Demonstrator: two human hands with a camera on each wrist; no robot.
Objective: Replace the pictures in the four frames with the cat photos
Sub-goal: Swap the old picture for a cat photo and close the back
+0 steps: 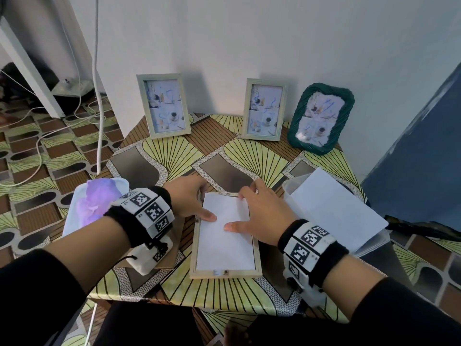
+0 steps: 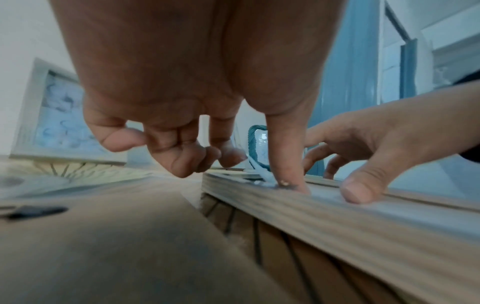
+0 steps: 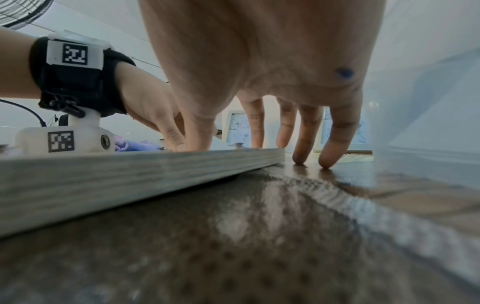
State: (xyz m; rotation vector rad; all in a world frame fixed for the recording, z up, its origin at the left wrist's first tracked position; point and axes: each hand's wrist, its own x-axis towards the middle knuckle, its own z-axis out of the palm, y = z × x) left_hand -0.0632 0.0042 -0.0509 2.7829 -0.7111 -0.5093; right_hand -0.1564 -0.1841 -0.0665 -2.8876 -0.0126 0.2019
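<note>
A light wooden frame [image 1: 258,258] [image 2: 311,216] [image 3: 130,174] lies face down in the middle of the table, with a white sheet [image 1: 224,245] blank side up in its recess. My left hand [image 1: 197,206] [image 2: 228,156] presses its thumb on the sheet near the frame's left rail, and its other fingers curl loosely beside the frame's far left corner. My right hand [image 1: 259,211] [image 3: 259,131] is spread over the far right corner, with the thumb on the sheet and the outer fingertips on the table. Three frames stand at the back: two pale ones [image 1: 166,106] [image 1: 265,108] and a green one [image 1: 320,118], all showing pastel prints.
A clear plastic box [image 1: 289,201] [image 3: 428,123] with white sheets [image 1: 334,208] sits right of the frame. A white tray [image 1: 72,211] with a purple cloth [image 1: 97,201] is at the left. A brown backing board [image 1: 172,248] lies under my left wrist. Cables run over the floor at the left.
</note>
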